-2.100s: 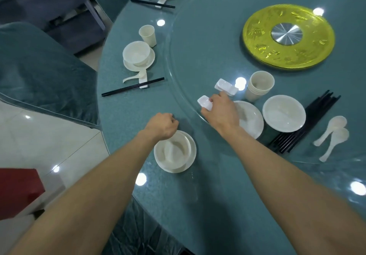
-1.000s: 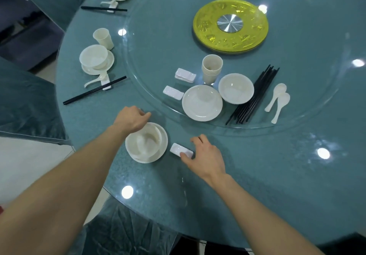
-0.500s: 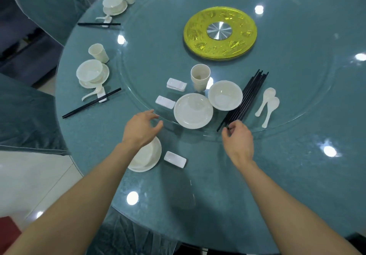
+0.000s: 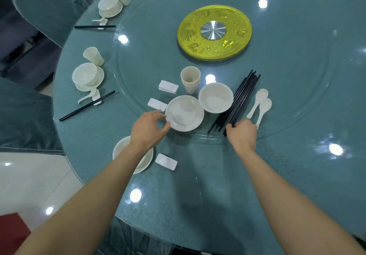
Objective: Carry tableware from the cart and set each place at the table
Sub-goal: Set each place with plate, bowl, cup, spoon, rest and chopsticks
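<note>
Teal round table [image 4: 198, 199] fills the view, with a glass turntable [image 4: 309, 100] on top and a yellow disc [image 4: 214, 32] at its hub; grey-covered chairs [image 4: 45, 3] stand at the left edge. Two set places [image 4: 87, 76] sit along the left rim — bowl on saucer, cup, spoon, black sticks on a holder. Left hand [image 4: 147, 130] has moved off the near bowl and saucer [image 4: 121, 151] since half a second ago and now reaches onto the turntable. Its fingers are spread and relaxed, with thumb and forefinger at the near-left rim of the plate [image 4: 184, 113]; contact is hard to tell. Right hand [image 4: 241, 134] has shifted right along the bundle, and its fingers are now curled round the near ends of the black chopsticks [image 4: 242, 96]. Stock on the turntable is unmoved: loose bowl [image 4: 215, 97] just beside the plate's far-right edge, stacked cups [image 4: 190, 78] behind them, two spoons [image 4: 259, 104] right of the chopsticks, chopstick rests [image 4: 168, 86] left of the cups. Near rest [image 4: 166, 161] lies just right of the near bowl and saucer — same spot as before.
</note>
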